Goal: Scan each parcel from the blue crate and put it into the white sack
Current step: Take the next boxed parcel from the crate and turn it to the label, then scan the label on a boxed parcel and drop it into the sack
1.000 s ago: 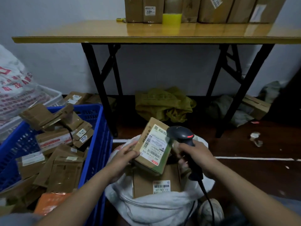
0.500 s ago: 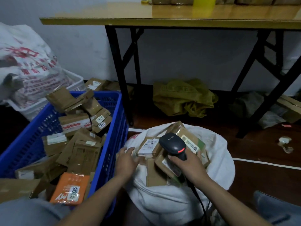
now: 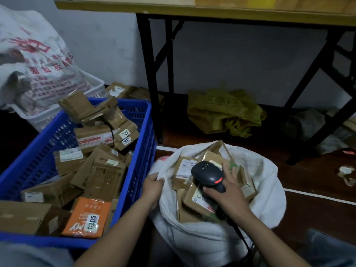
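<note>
The blue crate (image 3: pixel 140 143) on the left holds several brown cardboard parcels and an orange parcel (image 3: pixel 86 216). To its right stands the white sack (image 3: pixel 265 191), open, with several brown parcels (image 3: pixel 194 201) inside. My left hand (image 3: pixel 154 187) grips the sack's left rim. My right hand (image 3: pixel 229 191) holds the black barcode scanner (image 3: pixel 208 174) over the parcels in the sack; its cable runs down along my forearm.
A folding table (image 3: pixel 192 8) with black legs (image 3: pixel 148 74) stands behind the crate and sack. A white basket (image 3: pixel 90 83) with a printed sack (image 3: pixel 38 60) sits at far left. A crumpled yellow bag (image 3: pixel 223 112) lies under the table. Dark floor with a white line (image 3: pixel 317 193) extends right.
The labelled parcel I held up for scanning a second ago now lies in the sack. My left hand has let go of it and taken the sack's rim. The view shifted left and down.
</note>
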